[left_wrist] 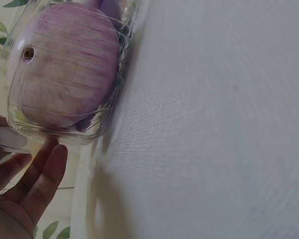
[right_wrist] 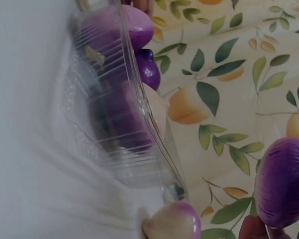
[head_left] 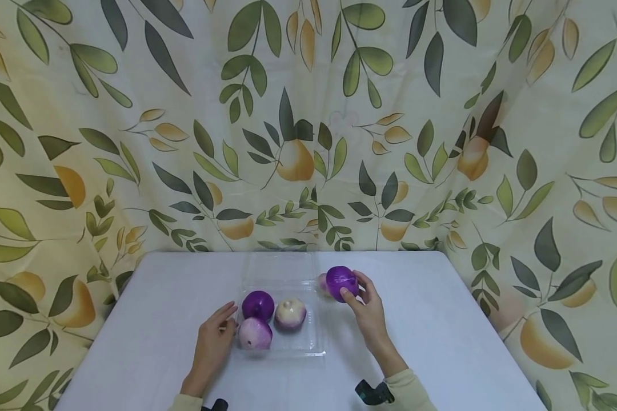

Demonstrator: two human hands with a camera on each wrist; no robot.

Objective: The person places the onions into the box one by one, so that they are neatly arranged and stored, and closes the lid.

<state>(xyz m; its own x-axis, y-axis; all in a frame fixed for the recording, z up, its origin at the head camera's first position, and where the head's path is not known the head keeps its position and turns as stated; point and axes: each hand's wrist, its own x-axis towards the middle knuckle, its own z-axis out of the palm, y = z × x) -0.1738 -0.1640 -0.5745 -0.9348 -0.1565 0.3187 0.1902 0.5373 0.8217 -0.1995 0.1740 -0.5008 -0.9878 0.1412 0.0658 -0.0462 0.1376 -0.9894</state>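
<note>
Right hand (head_left: 371, 305) pinches a purple onion (head_left: 341, 282), lifted at the tray's (head_left: 316, 349) 2 o'clock; left hand (head_left: 213, 337), fingers relaxed, steadies its 9 o'clock edge. Loading step, I judge; next: lower the onion into the free back corner.

A white table (head_left: 442, 342) stands against a cream curtain (head_left: 308, 114) printed with green leaves and orange pears, which hangs behind and at both sides.
</note>
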